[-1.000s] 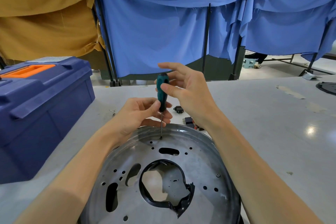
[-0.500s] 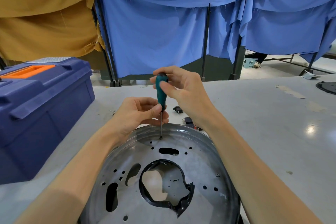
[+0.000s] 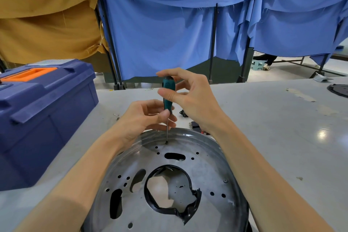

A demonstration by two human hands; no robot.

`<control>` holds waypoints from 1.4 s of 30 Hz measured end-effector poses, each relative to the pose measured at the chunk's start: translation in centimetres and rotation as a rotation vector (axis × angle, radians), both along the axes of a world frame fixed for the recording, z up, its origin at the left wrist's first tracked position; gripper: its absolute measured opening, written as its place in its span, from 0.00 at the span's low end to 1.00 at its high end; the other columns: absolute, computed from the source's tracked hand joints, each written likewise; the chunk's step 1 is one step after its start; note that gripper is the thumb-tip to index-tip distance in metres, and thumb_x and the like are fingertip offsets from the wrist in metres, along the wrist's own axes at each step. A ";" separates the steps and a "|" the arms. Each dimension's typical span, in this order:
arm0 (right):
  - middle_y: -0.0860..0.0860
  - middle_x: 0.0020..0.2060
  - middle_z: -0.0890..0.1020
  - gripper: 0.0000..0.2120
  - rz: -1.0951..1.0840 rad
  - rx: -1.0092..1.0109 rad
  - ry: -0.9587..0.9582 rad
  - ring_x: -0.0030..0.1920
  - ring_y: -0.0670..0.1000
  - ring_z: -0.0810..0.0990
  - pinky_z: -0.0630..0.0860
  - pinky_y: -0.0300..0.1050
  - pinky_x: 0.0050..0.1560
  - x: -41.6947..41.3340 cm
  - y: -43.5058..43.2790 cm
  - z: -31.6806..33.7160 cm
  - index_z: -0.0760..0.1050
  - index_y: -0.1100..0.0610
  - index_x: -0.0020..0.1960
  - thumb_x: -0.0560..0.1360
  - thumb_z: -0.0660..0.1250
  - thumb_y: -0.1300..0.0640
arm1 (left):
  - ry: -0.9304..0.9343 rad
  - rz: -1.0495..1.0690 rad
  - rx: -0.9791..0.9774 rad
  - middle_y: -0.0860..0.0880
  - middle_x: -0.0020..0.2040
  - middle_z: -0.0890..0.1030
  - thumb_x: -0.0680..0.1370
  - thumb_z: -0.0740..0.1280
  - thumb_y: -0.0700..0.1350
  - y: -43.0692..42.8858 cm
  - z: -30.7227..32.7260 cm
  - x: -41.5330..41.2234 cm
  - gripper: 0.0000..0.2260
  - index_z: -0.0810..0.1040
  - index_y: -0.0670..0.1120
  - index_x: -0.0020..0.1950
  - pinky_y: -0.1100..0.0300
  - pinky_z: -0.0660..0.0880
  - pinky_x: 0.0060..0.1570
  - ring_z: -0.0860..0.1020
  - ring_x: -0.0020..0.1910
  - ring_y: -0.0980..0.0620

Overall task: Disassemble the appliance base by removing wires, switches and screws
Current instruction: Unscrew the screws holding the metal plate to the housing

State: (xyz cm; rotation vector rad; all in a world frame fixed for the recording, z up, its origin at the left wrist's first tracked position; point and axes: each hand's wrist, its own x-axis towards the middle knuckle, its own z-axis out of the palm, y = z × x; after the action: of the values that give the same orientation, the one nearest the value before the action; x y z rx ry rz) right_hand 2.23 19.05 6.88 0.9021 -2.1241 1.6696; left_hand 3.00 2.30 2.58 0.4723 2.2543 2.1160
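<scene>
Base [image 3: 207, 165]: round metal plate, lower centre of the frame, flat on the table [image 3: 273, 128]; holes and slots through it, a torn black ring round the middle opening.
Screwdriver [image 3: 168, 88]: upright, teal handle, tip set on a dark spot near the base's far rim.
Left hand [image 3: 143, 117]: just above that rim, thumb and fingers pinching the bottom of the handle.
Right hand [image 3: 194, 98]: higher, fingertips and thumb curled round the top of the handle.
Parts [image 3: 183, 113]: small black pieces on the table beyond the rim, partly behind the right wrist.
Toolbox [image 3: 43, 115]: blue, orange grip, left.
Cloths [image 3: 169, 34]: blue across the back, brown at upper left.
</scene>
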 end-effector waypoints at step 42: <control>0.49 0.33 0.67 0.21 -0.118 0.960 -0.273 0.32 0.48 0.66 0.61 0.42 0.31 -2.5 1.0 -3.1 0.61 0.51 0.35 0.72 0.73 0.61 | 0.340 0.114 -1.193 0.55 0.41 0.75 0.71 0.76 0.46 1.7 0.8 0.4 0.04 0.85 0.47 0.42 0.57 0.73 0.44 0.73 0.37 0.57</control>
State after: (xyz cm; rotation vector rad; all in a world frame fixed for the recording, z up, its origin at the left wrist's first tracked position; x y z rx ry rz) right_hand -0.24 20.04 3.78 0.7416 -3.1470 0.6676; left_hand 3.45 3.99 3.39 0.6149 3.1793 0.4023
